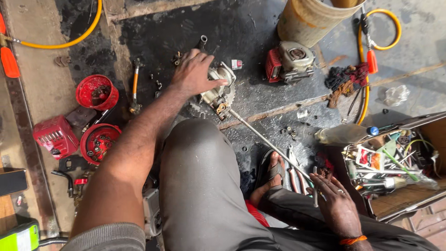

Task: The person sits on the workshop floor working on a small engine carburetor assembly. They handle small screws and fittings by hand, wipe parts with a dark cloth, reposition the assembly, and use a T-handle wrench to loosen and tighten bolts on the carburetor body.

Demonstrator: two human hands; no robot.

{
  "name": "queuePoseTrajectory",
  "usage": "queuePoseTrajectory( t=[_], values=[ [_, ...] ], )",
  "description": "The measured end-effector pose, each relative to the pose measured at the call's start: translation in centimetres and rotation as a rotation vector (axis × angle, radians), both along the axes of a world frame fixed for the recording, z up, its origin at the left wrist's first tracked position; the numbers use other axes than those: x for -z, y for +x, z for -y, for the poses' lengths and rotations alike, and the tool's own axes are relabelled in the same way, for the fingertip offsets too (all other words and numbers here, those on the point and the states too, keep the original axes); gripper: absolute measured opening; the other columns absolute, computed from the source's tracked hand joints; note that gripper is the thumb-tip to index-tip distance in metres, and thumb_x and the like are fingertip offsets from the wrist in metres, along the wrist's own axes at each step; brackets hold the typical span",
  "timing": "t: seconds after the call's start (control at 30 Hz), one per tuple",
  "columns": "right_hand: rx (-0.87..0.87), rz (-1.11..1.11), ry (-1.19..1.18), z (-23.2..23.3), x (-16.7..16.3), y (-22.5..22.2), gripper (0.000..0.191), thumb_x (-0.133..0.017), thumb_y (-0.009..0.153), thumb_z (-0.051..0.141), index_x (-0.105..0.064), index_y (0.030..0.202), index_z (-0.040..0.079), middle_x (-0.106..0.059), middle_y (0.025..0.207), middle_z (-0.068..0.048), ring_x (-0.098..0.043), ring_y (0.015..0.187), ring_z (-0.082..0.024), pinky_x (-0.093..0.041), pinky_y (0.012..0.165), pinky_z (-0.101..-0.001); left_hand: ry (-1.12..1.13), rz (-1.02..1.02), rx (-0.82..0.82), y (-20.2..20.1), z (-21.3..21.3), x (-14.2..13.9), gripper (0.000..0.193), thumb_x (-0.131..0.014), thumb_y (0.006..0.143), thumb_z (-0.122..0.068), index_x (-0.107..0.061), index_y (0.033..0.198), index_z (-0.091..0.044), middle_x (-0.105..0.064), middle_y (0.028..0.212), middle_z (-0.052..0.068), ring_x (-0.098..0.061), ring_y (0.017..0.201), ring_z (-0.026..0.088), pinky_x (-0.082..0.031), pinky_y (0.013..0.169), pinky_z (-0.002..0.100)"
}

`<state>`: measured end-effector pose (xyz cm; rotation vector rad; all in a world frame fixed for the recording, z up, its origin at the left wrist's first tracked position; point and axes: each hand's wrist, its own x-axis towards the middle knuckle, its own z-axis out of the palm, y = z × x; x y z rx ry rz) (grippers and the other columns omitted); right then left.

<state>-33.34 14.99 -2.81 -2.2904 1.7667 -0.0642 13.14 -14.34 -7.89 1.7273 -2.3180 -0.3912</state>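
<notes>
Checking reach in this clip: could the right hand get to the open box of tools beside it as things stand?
Probably yes. The right hand holds the end of the long metal rod right beside the tool box, whose top is open with nothing between. It would likely have to free the rod first.

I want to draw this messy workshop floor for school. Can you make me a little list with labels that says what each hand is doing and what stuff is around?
Place: oily workshop floor
Left hand: rests on a metal engine part
Right hand: grips a long metal rod reaching to that part
Left side: two red round covers, red engine shroud
Top: small red engine, yellow hose
Right: toolbox full of tools
</notes>
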Motion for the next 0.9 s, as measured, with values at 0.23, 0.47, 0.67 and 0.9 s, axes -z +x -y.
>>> queuePoseTrajectory(
  t=[0.23,0.47,0.67,0.9],
  values=[
    [0.133,0.088,0.138,0.2,4.2,-1.5,0.05,-0.068,0.087,0.025,-0.066,0.137,0.018,-0.07,0.134,-0.008,-0.06,0.129,-0.033,-0.049,0.103,-0.0392,0.273,-0.013,-0.021,-1.4,2.5,1.1,0.096,-0.069,0.074,-0.088,-0.065,0.126,-0.007,-0.07,0.108,0.019,-0.063,0.11,0.029,-0.031,0.119,0.05],
    [1.025,1.332,0.974,3.1,9.5,-3.1,0.055,-0.053,0.114,0.035,-0.055,0.155,-0.001,-0.07,0.096,-0.019,-0.066,0.094,-0.029,-0.055,0.088,-0.0436,0.165,-0.042,-0.017,0.1,2.8,2.5,0.082,-0.071,0.076,-0.083,-0.07,0.111,-0.009,-0.073,0.094,0.013,-0.07,0.088,0.024,-0.033,0.119,0.047],
    [0.941,1.187,0.622,4.2,4.7,-0.3,0.049,-0.047,0.098,0.013,-0.051,0.146,0.0,-0.066,0.123,-0.008,-0.075,0.102,-0.026,-0.055,0.093,-0.0369,0.138,-0.002,-0.023,-0.7,3.9,2.9,0.086,-0.074,0.086,-0.067,-0.057,0.131,0.003,-0.071,0.1,0.014,-0.069,0.09,0.027,-0.024,0.115,0.064],
    [0.237,-0.07,0.132,4.6,1.2,2.2,0.039,-0.069,0.093,0.02,-0.066,0.132,0.021,-0.06,0.142,-0.013,-0.07,0.112,-0.031,-0.059,0.087,-0.0385,0.373,-0.092,-0.144,-2.3,4.7,2.9,0.094,-0.078,0.08,-0.063,-0.046,0.142,0.0,-0.07,0.096,0.01,-0.068,0.093,0.026,-0.054,0.098,0.052]
  ],
)
